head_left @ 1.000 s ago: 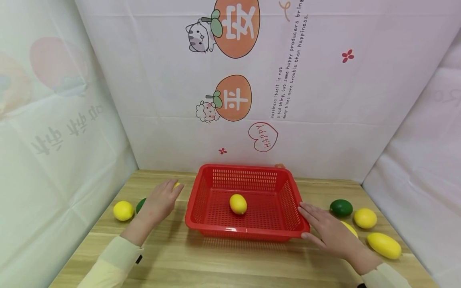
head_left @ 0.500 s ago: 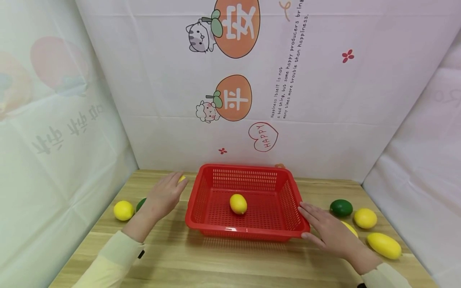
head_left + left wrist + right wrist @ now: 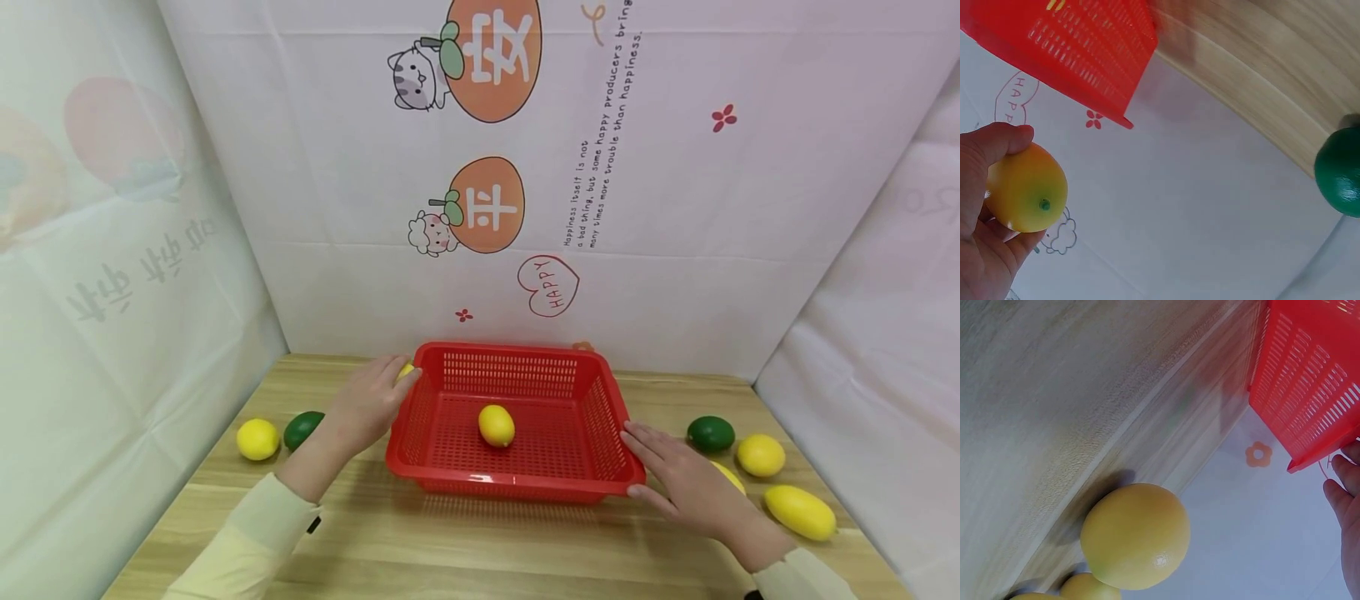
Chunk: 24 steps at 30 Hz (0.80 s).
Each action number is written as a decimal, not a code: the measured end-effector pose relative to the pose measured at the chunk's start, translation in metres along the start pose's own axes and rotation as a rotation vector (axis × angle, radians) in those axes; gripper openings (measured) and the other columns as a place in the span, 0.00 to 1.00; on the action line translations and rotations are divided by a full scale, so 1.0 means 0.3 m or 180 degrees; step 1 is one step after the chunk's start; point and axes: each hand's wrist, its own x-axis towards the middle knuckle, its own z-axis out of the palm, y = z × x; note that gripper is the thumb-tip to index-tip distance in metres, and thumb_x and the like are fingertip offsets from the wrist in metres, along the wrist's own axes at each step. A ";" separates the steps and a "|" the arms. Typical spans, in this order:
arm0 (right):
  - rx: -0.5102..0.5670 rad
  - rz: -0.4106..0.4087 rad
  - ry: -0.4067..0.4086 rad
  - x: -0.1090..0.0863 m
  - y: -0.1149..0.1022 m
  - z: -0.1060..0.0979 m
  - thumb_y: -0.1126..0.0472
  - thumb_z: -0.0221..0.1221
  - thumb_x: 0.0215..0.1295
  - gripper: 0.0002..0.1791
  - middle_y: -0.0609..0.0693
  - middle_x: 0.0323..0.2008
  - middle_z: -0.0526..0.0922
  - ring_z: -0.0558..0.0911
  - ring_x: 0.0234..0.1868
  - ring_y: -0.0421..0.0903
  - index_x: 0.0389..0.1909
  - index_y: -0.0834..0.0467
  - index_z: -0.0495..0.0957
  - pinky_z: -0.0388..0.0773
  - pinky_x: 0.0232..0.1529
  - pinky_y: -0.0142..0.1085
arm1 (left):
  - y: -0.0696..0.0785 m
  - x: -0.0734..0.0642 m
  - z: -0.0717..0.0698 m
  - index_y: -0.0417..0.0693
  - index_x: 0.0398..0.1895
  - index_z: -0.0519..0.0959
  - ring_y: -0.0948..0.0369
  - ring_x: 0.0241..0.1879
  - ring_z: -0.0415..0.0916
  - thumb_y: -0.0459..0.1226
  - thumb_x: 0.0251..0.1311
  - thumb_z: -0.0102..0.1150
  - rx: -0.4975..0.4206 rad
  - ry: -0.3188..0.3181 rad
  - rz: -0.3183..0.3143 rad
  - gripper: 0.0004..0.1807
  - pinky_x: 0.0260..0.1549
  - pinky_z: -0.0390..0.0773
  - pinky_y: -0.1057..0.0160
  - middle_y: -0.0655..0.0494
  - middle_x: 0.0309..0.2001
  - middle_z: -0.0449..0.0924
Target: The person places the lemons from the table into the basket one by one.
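The left hand (image 3: 367,404) pinches a rounded yellow fruit (image 3: 1029,187) by the left rim of a red, perforated plastic basket (image 3: 555,483), interior rightward; the right hand (image 3: 680,481) touches the opposite rim, fingers straight.

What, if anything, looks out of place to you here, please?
Only the white backdrop stands out: its lettering runs sideways, as if it were hung turned. The red basket sits upright, with a yellow lemon inside, and I see no spill or damage.
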 end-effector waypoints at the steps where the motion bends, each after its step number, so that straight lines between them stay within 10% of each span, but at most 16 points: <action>1: -0.0004 -0.0004 0.0003 0.000 0.000 0.000 0.38 0.58 0.64 0.38 0.56 0.67 0.68 0.71 0.64 0.57 0.66 0.61 0.70 0.75 0.55 0.54 | 0.007 0.006 -0.003 0.41 0.58 0.77 0.47 0.56 0.74 0.32 0.45 0.77 0.0004 -0.0026 0.0006 0.32 0.52 0.77 0.49 0.39 0.56 0.76; 24: -0.0060 -0.0017 -0.0022 0.000 0.005 0.007 0.38 0.57 0.65 0.38 0.56 0.68 0.67 0.71 0.64 0.57 0.67 0.61 0.69 0.73 0.56 0.54 | 0.125 0.096 -0.019 0.42 0.61 0.74 0.45 0.62 0.69 0.30 0.51 0.72 -0.0003 -0.0294 0.0390 0.31 0.57 0.72 0.50 0.39 0.63 0.71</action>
